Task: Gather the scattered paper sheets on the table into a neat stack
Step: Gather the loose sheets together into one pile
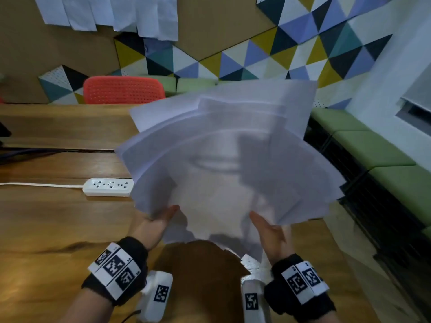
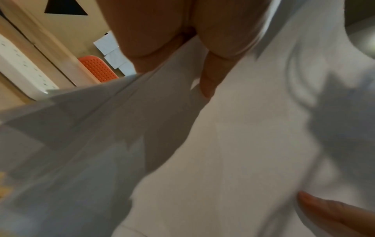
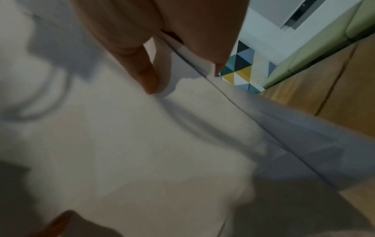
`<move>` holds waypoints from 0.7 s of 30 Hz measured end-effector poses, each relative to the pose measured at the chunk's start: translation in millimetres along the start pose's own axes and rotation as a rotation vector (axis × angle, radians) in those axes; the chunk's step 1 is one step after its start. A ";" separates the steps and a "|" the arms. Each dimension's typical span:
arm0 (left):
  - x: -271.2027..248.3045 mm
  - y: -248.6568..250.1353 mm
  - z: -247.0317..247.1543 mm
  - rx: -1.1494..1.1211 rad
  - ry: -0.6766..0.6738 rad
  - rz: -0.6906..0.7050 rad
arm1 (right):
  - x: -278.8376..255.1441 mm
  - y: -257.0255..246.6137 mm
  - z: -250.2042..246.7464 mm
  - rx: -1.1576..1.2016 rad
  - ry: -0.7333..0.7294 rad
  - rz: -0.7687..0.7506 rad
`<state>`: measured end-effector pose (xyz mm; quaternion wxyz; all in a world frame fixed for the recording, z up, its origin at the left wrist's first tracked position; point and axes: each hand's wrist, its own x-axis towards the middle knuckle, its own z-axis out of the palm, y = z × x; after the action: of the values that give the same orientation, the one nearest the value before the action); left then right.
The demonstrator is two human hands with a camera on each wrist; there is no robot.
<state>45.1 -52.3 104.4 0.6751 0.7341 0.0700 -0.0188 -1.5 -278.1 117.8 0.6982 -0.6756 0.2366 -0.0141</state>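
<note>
A fanned bundle of several white paper sheets (image 1: 228,164) is lifted above the wooden table (image 1: 58,224), its edges uneven. My left hand (image 1: 156,223) grips the bundle's lower left edge, thumb on top and fingers hidden underneath. My right hand (image 1: 271,231) grips the lower right edge the same way. In the left wrist view the thumb (image 2: 211,75) presses on the top paper sheet (image 2: 233,144). In the right wrist view the thumb (image 3: 150,77) pinches the paper sheets (image 3: 142,144) against fingers beneath.
A white power strip (image 1: 108,187) with its cord lies on the table at the left. A red chair (image 1: 123,89) stands behind the table. Green bench cushions (image 1: 377,148) run along the right wall. More sheets are pinned to the wall board (image 1: 112,12).
</note>
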 end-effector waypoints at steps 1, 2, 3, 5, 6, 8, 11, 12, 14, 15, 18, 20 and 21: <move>1.9 0.6 -2.6 -0.015 0.028 0.027 | -0.8 -4.7 -2.3 0.010 0.001 -0.044; 3.2 1.8 -6.2 -0.049 0.021 0.005 | -2.3 -10.3 -3.7 0.002 0.002 -0.133; 1.4 6.3 -8.3 -0.102 0.005 -0.014 | -2.0 -12.7 -6.4 -0.015 -0.005 -0.217; -0.3 9.7 -12.5 -0.137 -0.049 -0.023 | 2.5 -14.7 -10.9 -0.010 0.008 -0.272; -1.5 9.5 -12.8 -0.089 -0.045 -0.002 | 3.4 -15.8 -11.2 -0.018 -0.005 -0.268; -5.1 9.0 -10.1 -0.038 -0.025 0.006 | 4.0 -13.8 -11.5 -0.063 -0.049 -0.232; -6.3 5.8 -2.8 -0.114 -0.076 -0.067 | 6.9 -8.5 -8.3 0.030 -0.063 -0.303; -6.8 8.7 -1.9 -0.099 -0.064 -0.056 | 7.5 -10.7 -7.1 0.050 -0.072 -0.325; -8.5 16.2 -3.9 -0.020 0.005 0.034 | 7.6 -16.9 -6.0 0.060 -0.094 -0.392; -9.9 21.3 -5.5 -0.002 0.042 0.094 | 8.0 -19.8 -7.6 0.063 -0.104 -0.420; -12.3 30.6 -12.8 -0.036 -0.048 0.159 | 8.4 -24.2 -17.2 0.109 -0.148 -0.491; -11.2 26.8 -13.3 -0.094 -0.118 0.110 | 5.5 -25.7 -14.9 0.131 -0.191 -0.516; -9.9 23.7 -12.5 -0.135 -0.144 0.094 | 4.7 -26.4 -10.6 0.109 -0.194 -0.545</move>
<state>37.4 -42.6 130.2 0.7266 0.6861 -0.0119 -0.0351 6.8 -291.9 141.7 0.7234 -0.6738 -0.0224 -0.1491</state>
